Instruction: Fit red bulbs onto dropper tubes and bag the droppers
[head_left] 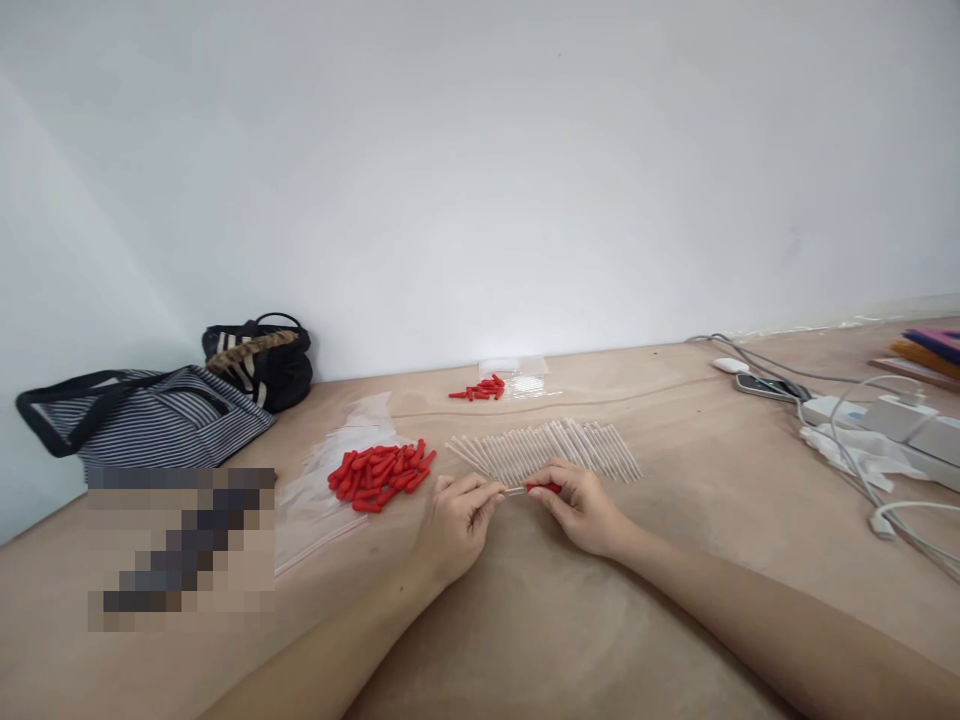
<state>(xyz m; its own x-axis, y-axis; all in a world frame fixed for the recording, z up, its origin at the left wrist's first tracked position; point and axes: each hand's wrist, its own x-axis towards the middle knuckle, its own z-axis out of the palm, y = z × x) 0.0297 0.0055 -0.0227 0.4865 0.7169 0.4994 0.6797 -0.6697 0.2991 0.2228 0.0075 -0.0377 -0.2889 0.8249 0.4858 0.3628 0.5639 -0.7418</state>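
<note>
My left hand (457, 525) is closed, pinching a thin whitish stick (514, 491) that lies level between my hands. My right hand (583, 508) is closed on a small red tube-like piece (549, 488), at the right end of that stick. How far the stick goes into the red piece is hidden by my fingers. Just beyond both hands lies a row of similar thin sticks (540, 450), side by side on the table. Left of my left hand, a pile of small red pieces (379, 475) rests on clear plastic bags (315, 515).
Near the wall lie a smaller red group (480, 388) and a clear bag (525, 380). A striped bag (150, 415) and a black bag (289, 365) stand far left, behind a blurred-out dark object (191, 545). Cables and white chargers (892, 420) occupy the right.
</note>
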